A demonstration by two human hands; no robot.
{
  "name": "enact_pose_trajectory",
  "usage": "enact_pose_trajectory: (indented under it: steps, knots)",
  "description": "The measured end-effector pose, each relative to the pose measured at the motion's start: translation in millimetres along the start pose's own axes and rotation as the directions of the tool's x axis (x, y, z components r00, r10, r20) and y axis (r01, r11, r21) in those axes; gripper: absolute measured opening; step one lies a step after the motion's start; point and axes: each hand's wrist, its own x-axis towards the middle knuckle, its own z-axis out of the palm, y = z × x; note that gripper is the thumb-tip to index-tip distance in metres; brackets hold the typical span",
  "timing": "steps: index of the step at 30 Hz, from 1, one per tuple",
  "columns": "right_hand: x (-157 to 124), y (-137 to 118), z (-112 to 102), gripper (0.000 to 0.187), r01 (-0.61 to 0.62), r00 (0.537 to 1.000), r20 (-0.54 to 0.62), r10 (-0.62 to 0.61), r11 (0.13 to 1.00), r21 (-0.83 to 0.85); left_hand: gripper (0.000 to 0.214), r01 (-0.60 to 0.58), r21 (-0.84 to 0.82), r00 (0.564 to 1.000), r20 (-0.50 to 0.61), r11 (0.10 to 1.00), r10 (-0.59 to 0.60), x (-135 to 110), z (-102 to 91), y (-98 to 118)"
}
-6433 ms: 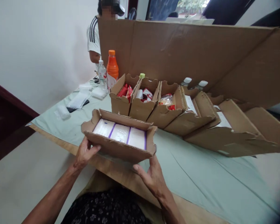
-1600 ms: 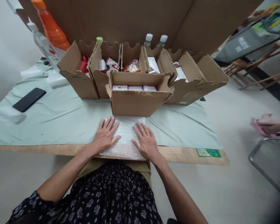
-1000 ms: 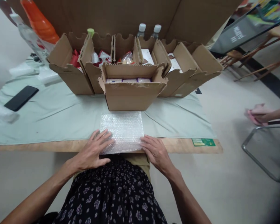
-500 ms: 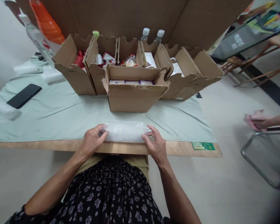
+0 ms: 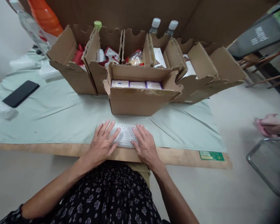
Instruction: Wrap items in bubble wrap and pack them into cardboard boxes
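A folded piece of bubble wrap point(image 5: 125, 135) lies on the pale green cloth at the table's near edge. My left hand point(image 5: 102, 143) presses flat on its left part, fingers stretched out. My right hand point(image 5: 145, 145) lies flat on its right part, fingers apart too. Just behind the wrap stands an open cardboard box point(image 5: 140, 101) with three white, purple-edged packs point(image 5: 136, 84) side by side inside it.
Behind it stands a row of open cardboard boxes point(image 5: 79, 76) with red packets and white items, bottles point(image 5: 46, 18) and a tall cardboard sheet. A black phone point(image 5: 21, 93) lies at left. Another person's hand point(image 5: 268, 124) with a pink cloth shows at right by a metal chair frame.
The bubble wrap was flat, then its near edge was lifted and folded over away from me. Both hands now press the folded wrap flat.
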Motion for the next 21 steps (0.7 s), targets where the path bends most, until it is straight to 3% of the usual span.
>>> enact_pose_trajectory:
  steps: [3, 7, 10, 13, 18, 21]
  knots:
    - [9, 3, 9, 0.049, 0.003, 0.988, 0.155, -0.007, 1.000, 0.027, 0.053, 0.022, 0.000, 0.988, 0.156, 1.000, -0.022, -5, 13.5, 1]
    - [8, 12, 4, 0.050, -0.035, 0.982, 0.187, 0.005, 0.986, 0.161, 0.057, 0.089, -0.050, 0.974, 0.215, 0.995, -0.076, -11, 19.8, -2]
    - [7, 25, -6, 0.048, -0.116, 0.992, 0.071, 0.101, 0.962, 0.246, 0.058, 0.114, -0.123, 0.970, 0.227, 0.986, -0.084, -12, 17.6, -4]
    - [15, 38, -10, 0.046, -0.220, 0.975, 0.020, 0.220, 0.960, 0.173, 0.057, 0.110, -0.184, 0.970, 0.234, 0.977, -0.066, -14, 14.7, -5]
    - [26, 34, -18, 0.009, -0.173, 0.983, 0.095, 0.159, 0.970, 0.172, 0.057, 0.205, -0.247, 0.977, 0.118, 0.947, -0.180, -8, 8.0, -12]
    - [20, 13, -34, 0.007, -0.163, 0.987, 0.045, 0.157, 0.932, 0.323, 0.075, 0.251, -0.359, 0.968, 0.091, 0.899, -0.234, 7, -2.5, -24]
